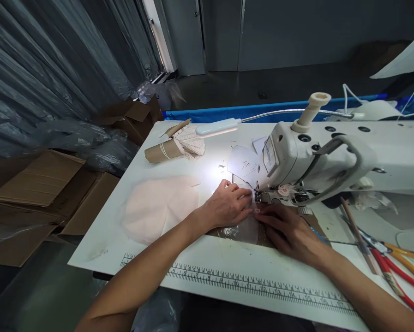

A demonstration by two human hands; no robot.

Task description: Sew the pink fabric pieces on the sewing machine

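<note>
My left hand (pixel 227 205) lies flat with fingers stretched out, pressing a small piece of thin fabric (pixel 243 228) on the white table, fingertips close to the needle area (pixel 257 196) of the white sewing machine (pixel 317 161). My right hand (pixel 286 230) rests flat beside it on the same fabric, fingers extended toward the presser foot. Neither hand grips anything; both hold the fabric down by pressing. A lamp head (pixel 217 129) lights the spot.
A pale pink stack of fabric pieces (pixel 158 207) lies at the left of the table (pixel 200 267). A brown paper roll with lace (pixel 172 146) sits behind. Red and yellow handled tools (pixel 397 267) lie at the right. Cardboard boxes (pixel 44 193) stand left of the table.
</note>
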